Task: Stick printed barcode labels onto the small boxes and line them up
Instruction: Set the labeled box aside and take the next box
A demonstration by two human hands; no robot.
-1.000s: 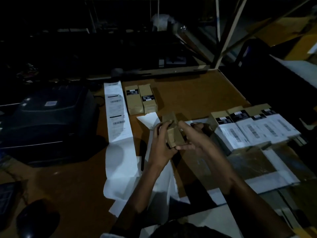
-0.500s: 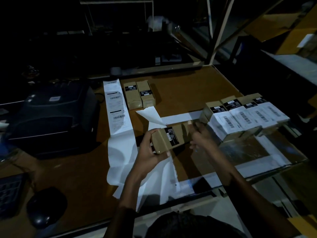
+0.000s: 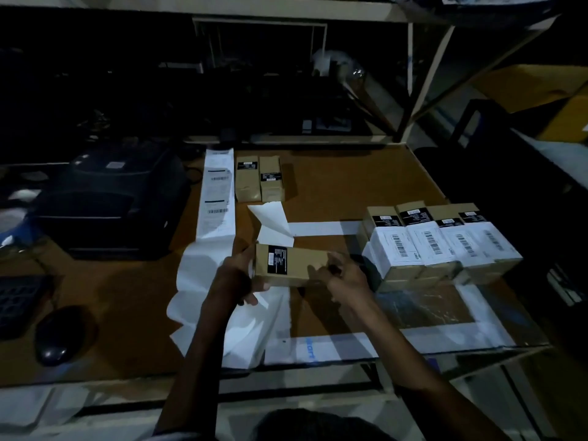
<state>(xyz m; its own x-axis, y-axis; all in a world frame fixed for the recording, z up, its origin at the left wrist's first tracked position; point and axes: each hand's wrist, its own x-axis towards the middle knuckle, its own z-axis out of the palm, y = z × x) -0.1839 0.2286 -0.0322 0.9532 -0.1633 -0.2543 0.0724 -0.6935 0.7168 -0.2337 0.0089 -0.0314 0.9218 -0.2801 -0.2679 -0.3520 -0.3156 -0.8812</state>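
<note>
Over on the left the label strip (image 3: 217, 198) runs out beside the printer (image 3: 108, 198) with a couple of printed barcodes not yet peeled, and next to it two plain boxes (image 3: 259, 183) sit at the back of the surface (image 3: 350, 179) with only their black factory stickers. So I'd say roughly two thirds done.

The box in hand (image 3: 291, 265) is held lengthwise just above the surface, no white label on the face I can see. Left hand (image 3: 237, 278) has its grip wrapped round the near-left end, thumb underneath. Right hand (image 3: 345, 275) pinches the other end, fingers curled over the top.

Far right, the row of labelled boxes (image 3: 442, 246) is lined up, four visible, touching side to side.
</note>
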